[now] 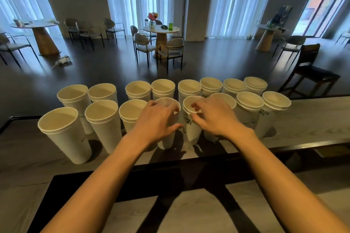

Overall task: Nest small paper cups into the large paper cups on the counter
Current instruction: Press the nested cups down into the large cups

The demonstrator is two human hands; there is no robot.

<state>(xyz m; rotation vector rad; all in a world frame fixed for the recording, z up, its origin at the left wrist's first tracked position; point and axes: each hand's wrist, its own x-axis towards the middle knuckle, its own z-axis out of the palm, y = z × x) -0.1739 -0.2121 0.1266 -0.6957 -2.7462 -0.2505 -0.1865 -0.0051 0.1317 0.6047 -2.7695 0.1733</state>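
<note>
**Two rows of paper cups, both hands at the centre pair**

Head view. Sixteen or so tall white paper cups [66, 134] stand upright in two rows on the pale surface [312, 119], rims close together or touching. Most show a second rim just inside or above the outer one, which indicates a smaller cup [249, 100] seated within.

The left hand [157, 119] reaches over the front row and curls its fingers [170, 107] over the rim of a centre cup [166, 142], thumb along the cup's near side; the grip is closed lightly on this cup's top. Just to its right, the right hand [214, 117] rests its fingertips [195, 107] on the rim of the lettered cup [192, 128], thumb at the near edge of the rim; whether the fingers pinch an inner cup or only touch the rim cannot be told.

Black printing runs down the lettered cup: the fragments "IME IS" and "ME" are readable, the remainder hidden by the right hand. A cup [270, 117] near the right end of the front row shows "E IS" above "ME". A back-row cup [189, 91] shows "AN" beside the right hand. Small dark marks on the leftmost front cup are too small to read.

Beyond the surface lie a dark floor, round tables [161, 29] with chairs [171, 51], a vase of flowers [152, 19] and curtained windows.
</note>
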